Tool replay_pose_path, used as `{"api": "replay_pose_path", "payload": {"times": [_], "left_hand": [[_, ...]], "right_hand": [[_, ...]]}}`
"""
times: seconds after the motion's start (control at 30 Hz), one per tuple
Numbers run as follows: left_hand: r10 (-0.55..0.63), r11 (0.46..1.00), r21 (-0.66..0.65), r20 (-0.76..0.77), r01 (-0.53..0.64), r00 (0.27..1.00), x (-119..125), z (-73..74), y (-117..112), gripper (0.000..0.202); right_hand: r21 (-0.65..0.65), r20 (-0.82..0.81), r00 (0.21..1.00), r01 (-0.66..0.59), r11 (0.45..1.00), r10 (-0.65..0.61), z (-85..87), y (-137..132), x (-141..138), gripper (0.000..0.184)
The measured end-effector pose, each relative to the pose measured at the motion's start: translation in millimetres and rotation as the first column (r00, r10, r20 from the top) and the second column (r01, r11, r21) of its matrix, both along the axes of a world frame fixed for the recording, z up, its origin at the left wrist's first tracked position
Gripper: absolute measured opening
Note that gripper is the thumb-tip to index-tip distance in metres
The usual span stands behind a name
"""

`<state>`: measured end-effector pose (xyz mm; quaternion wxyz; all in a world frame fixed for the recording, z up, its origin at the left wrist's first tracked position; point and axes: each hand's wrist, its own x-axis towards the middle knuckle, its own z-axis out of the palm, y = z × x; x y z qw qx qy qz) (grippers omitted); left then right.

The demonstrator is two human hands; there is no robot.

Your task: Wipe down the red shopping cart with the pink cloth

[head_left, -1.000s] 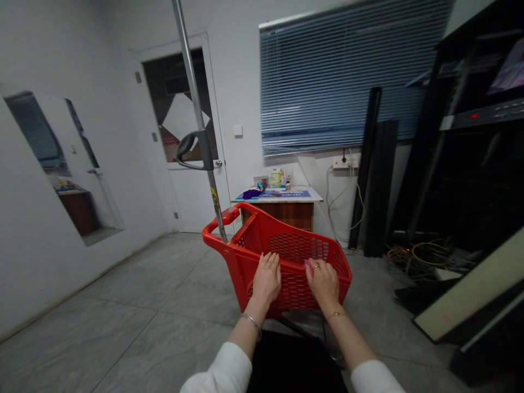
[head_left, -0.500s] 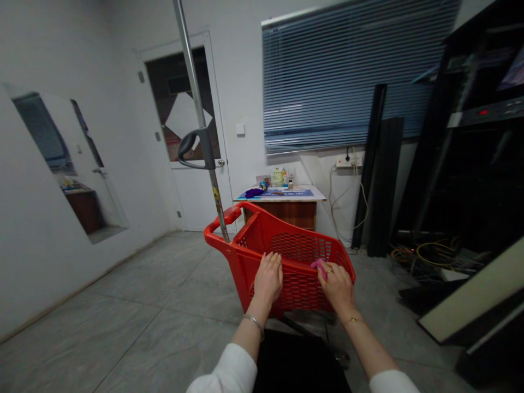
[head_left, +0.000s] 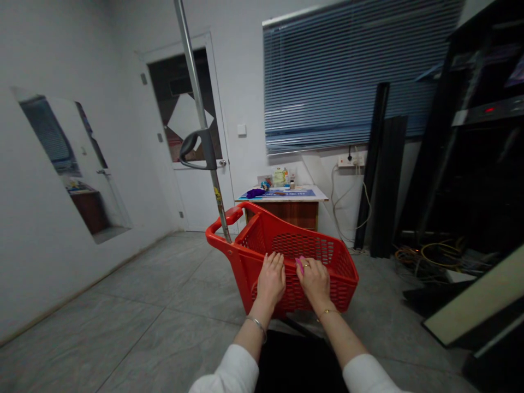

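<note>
The red shopping cart (head_left: pixel 274 225) stands side-on right in front of the person, its handle end to the left, with both hands at its near rim. Its basket is perforated, with a slotted panel (head_left: pixel 249 232) towards the handle end; the far inner wall shows, while the near wall hides much of the bottom, so what may lie there cannot be told. Behind it, a brown cabinet (head_left: pixel 301 212) bears small goods, among them a pale green pouch (head_left: pixel 280 177), a crumpled purple cloth (head_left: pixel 255 193) and a little bottle (head_left: pixel 292 184); whether the pouch or bottle is full cannot be told. The left hand (head_left: pixel 271 281) lies over the near rim, fingers together; whether it grips or merely rests cannot be told. Beside it, the right hand (head_left: pixel 314 281) is closed around a pink cloth (head_left: pixel 299 265), pinching it against that rim. The step in hand appears to be rubbing the rim with this cloth; such a stroke calls for even pressure and a steady basket.
</note>
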<state>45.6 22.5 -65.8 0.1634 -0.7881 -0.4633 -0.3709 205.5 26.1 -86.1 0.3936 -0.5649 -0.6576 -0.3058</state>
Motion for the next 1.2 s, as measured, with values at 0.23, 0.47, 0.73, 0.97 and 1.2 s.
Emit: {"api": "replay_pose_path", "payload": {"times": [0.23, 0.47, 0.73, 0.97, 1.2], "left_hand": [[-0.011, 1.0, 0.01, -0.024, 0.012, 1.0, -5.5, -2.3, 3.0, 0.042], [0.002, 1.0, 0.032, 0.01, -0.002, 1.0, 4.0, -3.1, 3.8, 0.038], [0.027, 0.998, 0.053, 0.042, -0.029, 0.999, 7.9, -2.7, 4.8, 0.035], [0.037, 0.998, 0.044, -0.013, -0.036, 0.999, -2.4, 0.2, 2.8, 0.033], [0.04, 0.999, 0.033, 0.027, -0.041, 0.999, -1.1, -0.1, 3.8, 0.03]], "right_hand": [[-0.008, 0.041, 0.998, -0.038, 0.999, 0.038, -10.0, -4.3, 44.6, 0.028], [0.056, -0.002, 0.998, 0.058, 0.997, -0.058, -21.3, -10.3, 92.7, 0.027], [0.028, -0.024, 1.0, 0.011, 1.0, -0.01, -8.1, -6.1, 34.3, 0.026], [-0.017, -0.005, 0.998, -0.065, 0.998, 0.065, -1.9, -3.3, 8.4, 0.027], [0.035, -0.004, 1.0, 0.011, 0.999, -0.011, -22.9, -11.6, 94.5, 0.028]]}}
